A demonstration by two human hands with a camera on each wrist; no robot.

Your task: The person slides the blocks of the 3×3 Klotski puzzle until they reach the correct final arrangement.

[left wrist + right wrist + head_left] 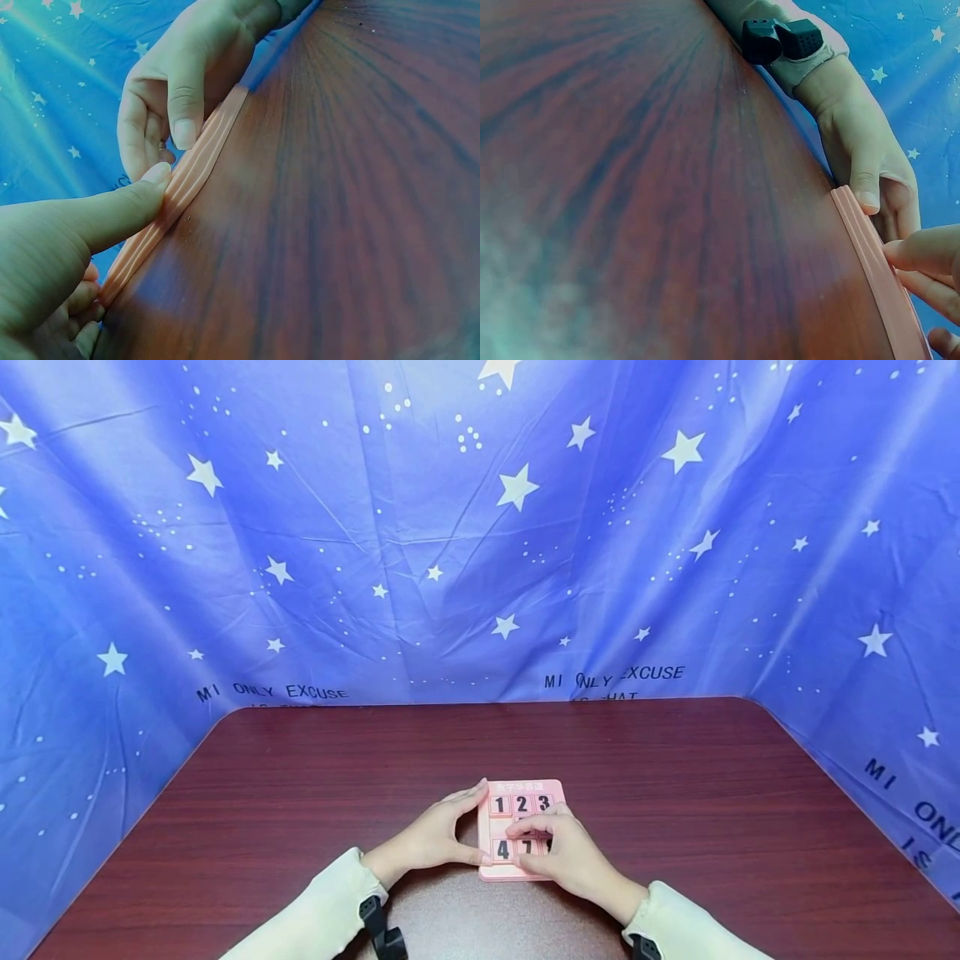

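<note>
A pink number sliding puzzle (497, 827) lies on the table near its front, with tiles 1, 2, 3 along the top and 4 and 7 lower down. My left hand (435, 837) holds its left side, thumb by the near corner and fingers by the far one. Over the tiles is my right hand (573, 857), with bent index finger and thumb reaching the middle and lower rows. It covers the lower right tiles. Both wrist views show the puzzle's ridged side edge (199, 172) low on the table, with the right thumb (185, 112) just above it.
The dark red wood-grain table (300, 777) stretches around the puzzle. A blue star-patterned cloth (420, 527) hangs behind and on both sides. Black wrist cameras (382, 928) sit at the cuffs of the pale sleeves.
</note>
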